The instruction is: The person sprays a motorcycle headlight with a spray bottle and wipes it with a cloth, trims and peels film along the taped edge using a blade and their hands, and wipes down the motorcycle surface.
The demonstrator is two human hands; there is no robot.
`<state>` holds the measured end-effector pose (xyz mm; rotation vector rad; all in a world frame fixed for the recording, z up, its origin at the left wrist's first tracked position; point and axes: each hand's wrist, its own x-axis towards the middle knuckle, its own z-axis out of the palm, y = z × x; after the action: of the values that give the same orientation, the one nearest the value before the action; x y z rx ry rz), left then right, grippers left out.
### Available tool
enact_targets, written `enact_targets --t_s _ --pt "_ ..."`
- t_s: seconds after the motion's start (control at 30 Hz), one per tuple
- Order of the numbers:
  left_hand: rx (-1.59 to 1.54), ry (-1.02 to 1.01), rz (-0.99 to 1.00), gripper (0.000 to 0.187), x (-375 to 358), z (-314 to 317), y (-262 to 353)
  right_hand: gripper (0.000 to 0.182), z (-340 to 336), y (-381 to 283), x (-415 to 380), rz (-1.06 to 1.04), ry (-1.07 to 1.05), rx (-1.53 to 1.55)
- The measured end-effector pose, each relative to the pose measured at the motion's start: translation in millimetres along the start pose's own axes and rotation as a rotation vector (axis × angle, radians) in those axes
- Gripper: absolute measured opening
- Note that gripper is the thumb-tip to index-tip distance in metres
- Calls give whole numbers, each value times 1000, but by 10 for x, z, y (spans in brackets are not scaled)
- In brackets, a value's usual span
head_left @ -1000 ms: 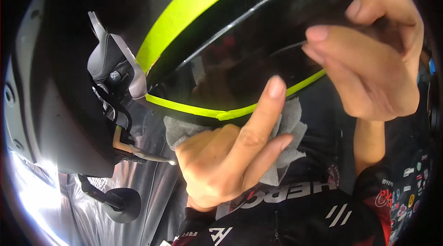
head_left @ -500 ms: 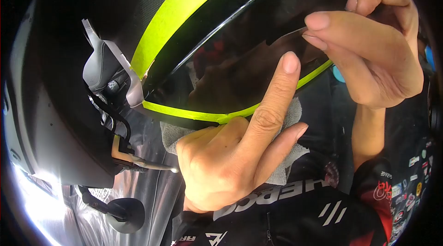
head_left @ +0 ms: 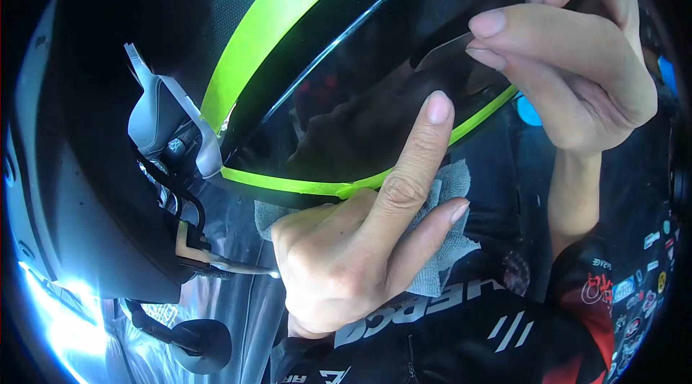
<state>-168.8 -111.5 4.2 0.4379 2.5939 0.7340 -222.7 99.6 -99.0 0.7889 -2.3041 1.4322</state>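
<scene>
My left hand (head_left: 346,254) is at the lower middle, over a gray cloth (head_left: 443,240) that shows on both sides of it. Its index finger and thumb stretch out, while the other fingers curl round the cloth. The index fingertip lies over a glossy black curved panel (head_left: 346,131). Lime-green strips (head_left: 270,20) border this panel above and below. At the upper right my right hand (head_left: 477,39) pinches the edge of a thin dark film (head_left: 443,56) between thumb and a finger. The film's far part blends into the panel's reflections.
A matte black body part (head_left: 94,189) fills the left side, with a brake or clutch lever (head_left: 234,266) and a round-ended mirror (head_left: 202,344) beside it. A gray bracket (head_left: 155,110) stands at the panel's left tip. My black sleeve and shirt (head_left: 447,341) are at the bottom; stickers are at the right.
The view has shifted slightly and its colours are cooler. My left index fingertip is a little further left and lower. My right hand keeps its pinch, slightly further left and up.
</scene>
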Motion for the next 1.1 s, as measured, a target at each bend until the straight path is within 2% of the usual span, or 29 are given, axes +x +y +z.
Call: enact_targets --t_s 1.1 --pt "-42 -30 -27 63 29 5 125 31 -254 18 42 -27 -98 -15"
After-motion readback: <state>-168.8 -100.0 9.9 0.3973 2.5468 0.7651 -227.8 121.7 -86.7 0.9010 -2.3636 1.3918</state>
